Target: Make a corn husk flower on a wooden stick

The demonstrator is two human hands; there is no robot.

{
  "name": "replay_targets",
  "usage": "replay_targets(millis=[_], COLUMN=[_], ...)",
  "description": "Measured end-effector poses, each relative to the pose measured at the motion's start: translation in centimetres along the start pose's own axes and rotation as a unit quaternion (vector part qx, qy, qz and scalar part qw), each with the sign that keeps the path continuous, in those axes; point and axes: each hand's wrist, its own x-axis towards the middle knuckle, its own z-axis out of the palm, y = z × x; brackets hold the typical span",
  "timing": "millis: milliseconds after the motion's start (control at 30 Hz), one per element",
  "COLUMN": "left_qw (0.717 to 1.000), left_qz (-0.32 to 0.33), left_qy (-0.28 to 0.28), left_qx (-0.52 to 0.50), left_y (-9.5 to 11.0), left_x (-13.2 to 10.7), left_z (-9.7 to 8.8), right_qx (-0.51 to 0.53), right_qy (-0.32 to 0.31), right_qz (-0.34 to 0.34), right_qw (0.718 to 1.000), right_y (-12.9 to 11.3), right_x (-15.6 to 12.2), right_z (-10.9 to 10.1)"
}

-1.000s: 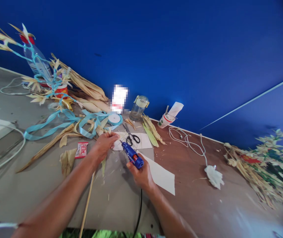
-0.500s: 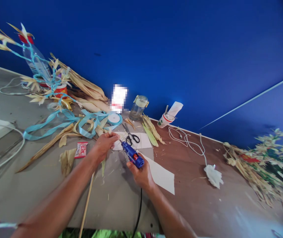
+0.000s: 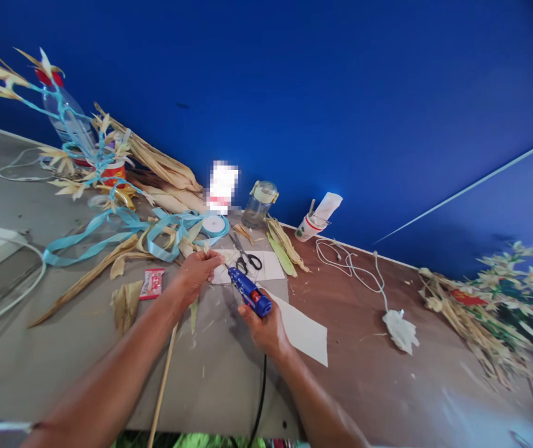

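Observation:
My right hand [image 3: 265,328] is wrapped round the grip of a blue glue gun [image 3: 249,290] with a black cord [image 3: 260,398] running back toward me. Its nozzle points up-left at my left hand [image 3: 197,270]. That hand is closed in a pinch on a pale dried husk piece [image 3: 194,311] fixed to a thin wooden stick [image 3: 162,386] that slants down toward the table's near edge. The gun tip sits just right of the pinching fingers. Black-handled scissors [image 3: 246,256] lie on white paper [image 3: 270,266] just beyond both hands.
Light blue ribbon [image 3: 107,230], a ribbon spool [image 3: 214,224] and dried husks [image 3: 163,165] crowd the back left. A glass jar [image 3: 260,202], a paper cup [image 3: 310,226], a white cable [image 3: 354,264], a white sheet [image 3: 304,331] and a red packet [image 3: 153,282] lie around. Husk flowers [image 3: 494,311] fill the right.
Hands, glue gun and stick stay put; only the view has shifted slightly.

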Motion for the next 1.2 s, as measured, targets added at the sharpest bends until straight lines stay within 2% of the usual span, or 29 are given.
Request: replay_targets(millis=[433, 900, 1200], left_qw=[1.0, 1.0, 0.999], left_qz=[-0.025, -0.016, -0.033], left_qy=[0.012, -0.001, 0.004], left_qx=[-0.003, 0.0, -0.029], left_y=[0.54, 0.46, 0.81], left_x=[0.08, -0.05, -0.01], left_z=[-0.09, 0.02, -0.11], right_qx=[-0.01, 0.006, -0.02], right_qy=[-0.012, -0.01, -0.015], right_qz=[-0.002, 0.004, 0.0], right_qw=[1.0, 1.0, 1.0], right_y=[0.21, -0.21, -0.28], right_x=[-0.17, 0.13, -0.05], right_z=[-0.18, -0.13, -0.21])
